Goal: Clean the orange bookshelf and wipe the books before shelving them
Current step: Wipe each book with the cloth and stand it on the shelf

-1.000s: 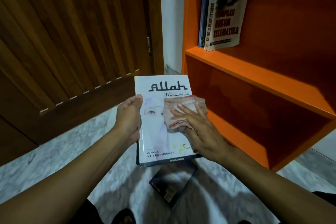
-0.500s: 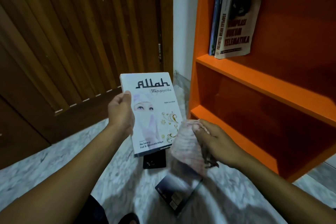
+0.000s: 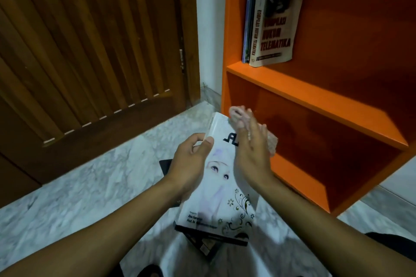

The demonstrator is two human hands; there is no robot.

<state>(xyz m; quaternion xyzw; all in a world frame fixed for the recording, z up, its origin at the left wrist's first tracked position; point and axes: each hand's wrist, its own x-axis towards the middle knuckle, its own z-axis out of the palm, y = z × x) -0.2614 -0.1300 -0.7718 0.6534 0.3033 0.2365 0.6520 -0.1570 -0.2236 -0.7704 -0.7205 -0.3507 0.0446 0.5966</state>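
- Dim indoor light; deep shadow fills the orange bookshelf [image 3: 319,105] toward 3 o'clock.
- Motion blur smears the right hand [image 3: 252,153].
- Wide-angle bending at the edges.

Book [image 3: 221,186] between my hands, cloth [image 3: 269,141] on its top at 1 o'clock; shelf [image 3: 315,108] at 2, door [image 3: 90,51] at 10.

Glossy book [image 3: 227,189] — slatted wooden door [image 3: 90,47]
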